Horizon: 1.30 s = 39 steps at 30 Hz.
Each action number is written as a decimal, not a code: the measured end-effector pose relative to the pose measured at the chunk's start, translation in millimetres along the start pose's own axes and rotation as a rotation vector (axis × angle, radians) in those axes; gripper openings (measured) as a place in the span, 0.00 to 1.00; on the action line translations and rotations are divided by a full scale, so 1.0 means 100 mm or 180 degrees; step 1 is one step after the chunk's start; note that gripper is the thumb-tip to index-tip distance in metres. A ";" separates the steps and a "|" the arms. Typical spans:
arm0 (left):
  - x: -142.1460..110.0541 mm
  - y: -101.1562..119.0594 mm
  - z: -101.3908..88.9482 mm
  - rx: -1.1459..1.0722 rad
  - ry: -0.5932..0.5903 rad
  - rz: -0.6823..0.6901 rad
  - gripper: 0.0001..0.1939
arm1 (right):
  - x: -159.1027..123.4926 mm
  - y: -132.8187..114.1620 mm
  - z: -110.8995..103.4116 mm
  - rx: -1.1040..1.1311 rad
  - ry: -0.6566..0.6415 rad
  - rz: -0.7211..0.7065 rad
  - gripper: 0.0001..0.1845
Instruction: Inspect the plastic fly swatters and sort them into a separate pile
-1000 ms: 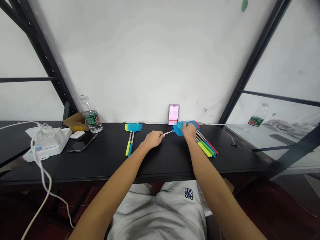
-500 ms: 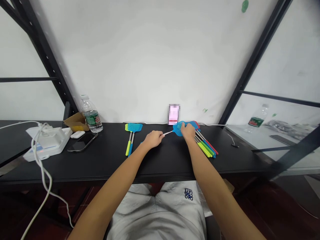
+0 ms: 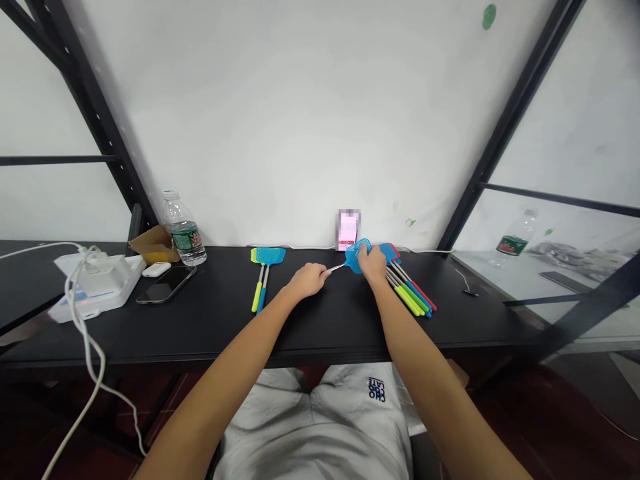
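Between my two hands a blue fly swatter (image 3: 355, 256) is stretched sideways over the black table. My left hand (image 3: 308, 280) is closed round its thin metal rod; most of the handle is hidden behind the hand and forearm. With thumb and fingers, my right hand (image 3: 372, 263) grips the mesh head near its right edge. Just to the right, several swatters lie fanned, with yellow, green, blue and red handles (image 3: 411, 295); my right hand covers part of their heads. Left of my left hand, a blue swatter (image 3: 270, 256) lies beside a yellow-green swatter (image 3: 257, 293).
A phone with a lit screen (image 3: 347, 230) leans on the back wall. At the left are a water bottle (image 3: 185, 233), an open cardboard box (image 3: 154, 244), a dark phone (image 3: 167, 285), a white case (image 3: 157, 269) and a power strip (image 3: 100, 287) with cables. A short cable (image 3: 469, 289) lies at right.
My right hand has shifted slightly left, and the held swatter's head is now tilted up a little more. My left hand keeps its grip on the rod. The lying swatters have stayed put.
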State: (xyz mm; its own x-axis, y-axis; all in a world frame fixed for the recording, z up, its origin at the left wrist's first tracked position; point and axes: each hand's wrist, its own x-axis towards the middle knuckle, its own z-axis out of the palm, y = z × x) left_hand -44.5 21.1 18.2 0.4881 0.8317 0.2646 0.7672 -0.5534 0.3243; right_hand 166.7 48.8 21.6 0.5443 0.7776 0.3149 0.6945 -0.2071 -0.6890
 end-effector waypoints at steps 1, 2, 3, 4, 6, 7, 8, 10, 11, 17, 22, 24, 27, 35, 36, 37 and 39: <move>0.00 0.00 0.01 -0.0003 0.0007 0.0014 0.18 | 0.00 0.00 0.00 0.0018 -0.0001 0.0004 0.28; 0.00 -0.01 0.01 -0.0007 0.0015 0.0023 0.18 | 0.00 0.00 0.00 0.0036 0.0000 0.0007 0.28; 0.01 -0.01 0.01 -0.0017 0.0022 0.0025 0.18 | 0.00 0.00 0.00 0.0054 0.0000 0.0010 0.28; 0.01 -0.02 0.02 -0.0038 0.0021 0.0028 0.19 | 0.00 0.00 0.00 0.0076 -0.0005 0.0013 0.28; 0.01 -0.02 0.02 -0.0107 0.0004 0.0038 0.19 | 0.00 0.00 0.01 0.0131 -0.0011 0.0028 0.29; 0.01 -0.02 0.03 -0.0155 -0.0010 0.0059 0.19 | 0.00 0.00 0.01 0.0163 -0.0010 0.0036 0.29; 0.01 -0.03 0.03 -0.0212 -0.0028 0.0095 0.20 | 0.00 0.01 0.01 0.0196 -0.0002 0.0040 0.29; 0.02 -0.03 0.04 -0.0340 -0.0065 0.0177 0.21 | 0.01 0.01 0.02 0.0254 0.0044 0.0054 0.29; 0.02 -0.03 0.04 -0.0409 -0.0077 0.0209 0.21 | 0.01 0.01 0.02 0.0277 0.0081 0.0056 0.29; 0.05 0.00 0.04 -0.0822 -0.0196 0.0159 0.23 | 0.01 0.03 0.04 0.0545 0.0532 -0.0266 0.26; 0.06 0.00 0.03 -0.0958 -0.0290 0.0145 0.24 | 0.00 0.04 0.07 0.0733 0.0773 -0.0468 0.23; 0.05 -0.01 0.03 -0.0774 -0.0122 0.0135 0.23 | 0.00 0.04 0.07 0.0630 0.0662 -0.0437 0.23; 0.02 -0.02 0.03 -0.0349 0.0169 0.0042 0.20 | -0.01 0.02 0.07 0.0439 0.0395 -0.0380 0.25; -0.02 -0.01 0.00 0.0111 0.0134 -0.0077 0.21 | -0.02 0.01 0.01 -0.0022 0.0030 -0.0275 0.27; -0.01 -0.01 0.00 0.0151 0.0132 -0.0083 0.21 | -0.02 0.02 0.01 -0.0049 0.0024 -0.0274 0.28; -0.01 -0.01 0.01 0.0194 0.0134 -0.0089 0.21 | -0.02 0.02 0.01 -0.0077 0.0023 -0.0273 0.28; -0.01 -0.01 0.01 0.0289 0.0153 -0.0101 0.21 | 0.00 0.03 0.01 -0.0161 0.0025 -0.0264 0.29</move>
State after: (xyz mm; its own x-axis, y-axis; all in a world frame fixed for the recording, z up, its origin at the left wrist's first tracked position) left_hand -45.0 21.0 16.4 0.4440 0.8445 0.2994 0.8177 -0.5186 0.2500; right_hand 168.2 48.2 18.9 0.4873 0.7887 0.3747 0.7601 -0.1719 -0.6266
